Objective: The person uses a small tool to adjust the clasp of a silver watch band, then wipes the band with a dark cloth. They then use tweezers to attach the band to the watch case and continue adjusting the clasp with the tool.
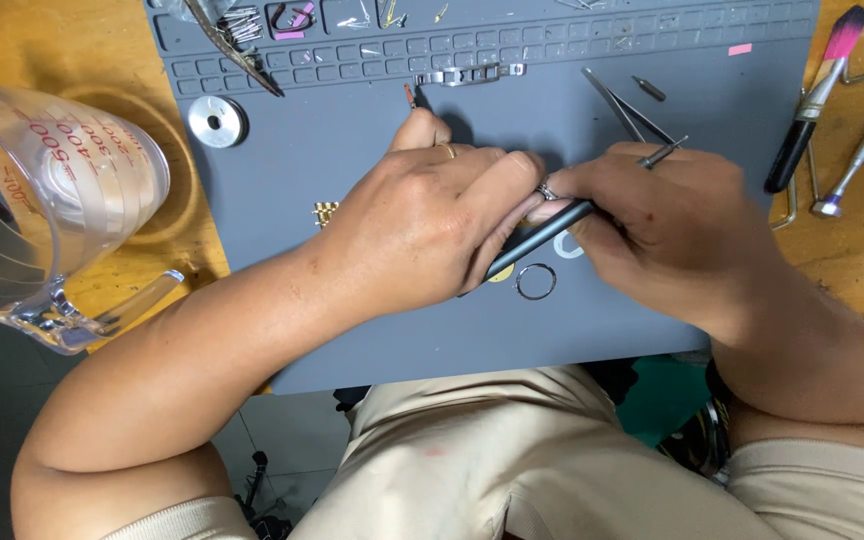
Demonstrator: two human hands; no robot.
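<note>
Both my hands meet over the middle of a grey work mat. My left hand is closed around a small part, mostly hidden by the fingers, and a thin red-tipped tool sticks up past its fingertips. My right hand grips a slim dark pen-like tool whose tip points into the left hand; a metal end pokes out above the knuckles. A small metal ring lies on the mat just below the hands. A gold link piece lies beside my left wrist.
A clear measuring jug stands at the left on the wooden bench. On the mat lie a round metal disc, a metal bracelet segment and tweezers. A pink-bristled brush and a screwdriver lie at the right.
</note>
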